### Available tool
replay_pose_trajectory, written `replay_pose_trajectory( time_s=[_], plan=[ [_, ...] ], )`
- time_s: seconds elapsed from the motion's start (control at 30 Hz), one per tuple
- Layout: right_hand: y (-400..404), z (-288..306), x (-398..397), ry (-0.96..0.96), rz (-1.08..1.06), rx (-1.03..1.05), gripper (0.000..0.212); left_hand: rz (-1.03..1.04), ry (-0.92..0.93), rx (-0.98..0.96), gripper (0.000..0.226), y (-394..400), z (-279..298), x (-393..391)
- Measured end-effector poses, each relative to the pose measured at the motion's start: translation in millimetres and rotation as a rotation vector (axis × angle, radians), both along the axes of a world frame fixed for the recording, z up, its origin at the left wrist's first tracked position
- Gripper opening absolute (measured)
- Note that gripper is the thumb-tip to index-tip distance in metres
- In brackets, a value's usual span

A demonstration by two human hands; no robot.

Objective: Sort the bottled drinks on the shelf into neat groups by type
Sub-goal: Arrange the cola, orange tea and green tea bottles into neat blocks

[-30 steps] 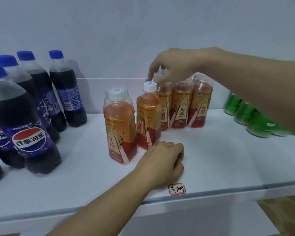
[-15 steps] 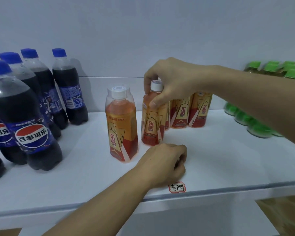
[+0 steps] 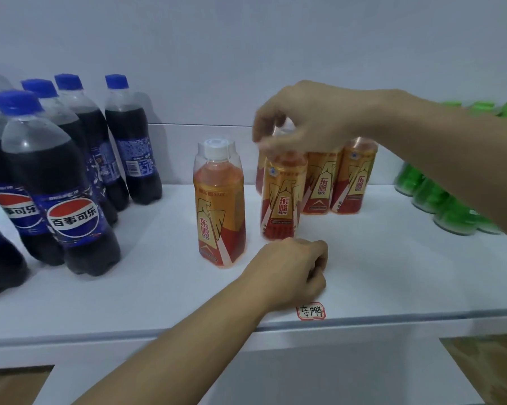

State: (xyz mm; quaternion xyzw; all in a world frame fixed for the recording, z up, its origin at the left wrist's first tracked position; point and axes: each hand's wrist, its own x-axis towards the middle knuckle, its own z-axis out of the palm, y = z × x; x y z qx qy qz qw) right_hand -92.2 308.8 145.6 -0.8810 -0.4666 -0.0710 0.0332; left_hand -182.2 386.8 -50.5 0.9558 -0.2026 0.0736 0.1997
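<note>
While gripping an orange bottle (image 3: 281,197) by its top, right hand (image 3: 310,118) in from the right, fingers curled round the cap, which stays hidden under them. Bottle upright and blurred, whether just touching the shelf (image 3: 392,273) or a shade above it, hard to tell. Just behind it, three more orange bottles (image 3: 338,182) in a row near the back wall; just to its left, a lone orange one (image 3: 219,206), white cap showing. Left hand (image 3: 290,273) resting on the shelf in front, fingers curled in a loose fist, holding nothing visible (a small handwritten label (image 3: 311,311) sits at the shelf edge beside it). Cola bottles (image 3: 71,200) massed at far left, well apart; green bottles (image 3: 439,200) at far right, partly behind the forearm. Step in hand, by the look of it: squaring up the orange group, one bottle at a time. Next move likely calls for setting this bottle down flush with its neighbours, letting go cleanly, then reaching for the lone one without knocking either over.
</note>
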Motion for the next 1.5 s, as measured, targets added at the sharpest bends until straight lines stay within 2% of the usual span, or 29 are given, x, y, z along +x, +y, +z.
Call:
replay_pose_trajectory(
  time_s=[0.1, 0.17, 0.23, 0.27, 0.33, 0.53, 0.7, 0.8, 0.87, 1.03, 1.17, 1.3, 1.5],
  plan=[
    [24, -7, -32, 0.057, 0.079, 0.244, 0.046, 0.005, 0.051, 0.018, 0.010, 0, 3, -1],
    [42, -26, -49, 0.079, 0.047, 0.168, 0.065, 0.022, 0.094, 0.031, 0.011, -1, 5, -3],
    [54, -46, -58, 0.007, 0.002, 0.125, 0.077, 0.036, 0.089, 0.038, 0.011, -1, 7, -4],
    [56, -52, -58, -0.009, 0.000, 0.168, 0.078, 0.039, 0.078, 0.042, 0.011, -2, 8, -5],
    [49, -52, -55, 0.076, 0.020, 0.285, 0.073, 0.043, 0.062, 0.047, 0.010, -1, 7, -6],
    [-17, -7, -37, 0.254, 0.048, 0.535, 0.060, 0.024, -0.015, 0.055, 0.007, -1, 1, -4],
    [-80, 17, -20, 0.279, 0.050, 0.511, 0.055, 0.025, -0.091, 0.062, 0.007, -1, -4, -1],
    [-103, 3, -5, 0.214, -0.014, 0.351, 0.054, 0.030, -0.085, 0.069, 0.004, -4, -4, 4],
    [-108, -9, 5, 0.171, -0.049, 0.269, 0.054, 0.038, -0.075, 0.093, 0.010, -5, -4, 6],
    [-108, -22, 25, 0.183, -0.056, 0.311, 0.054, 0.043, -0.048, 0.087, 0.020, -5, -5, 6],
    [-102, -31, 35, 0.164, -0.060, 0.235, 0.058, 0.047, -0.051, 0.070, 0.016, -3, -7, 6],
    [-99, -56, 42, 0.154, -0.059, 0.308, 0.063, 0.061, -0.060, 0.046, 0.008, -1, -7, 7],
    [-106, -84, 34, 0.077, -0.073, 0.587, 0.084, 0.123, -0.062, 0.034, 0.005, -4, -6, 3]
  ],
)
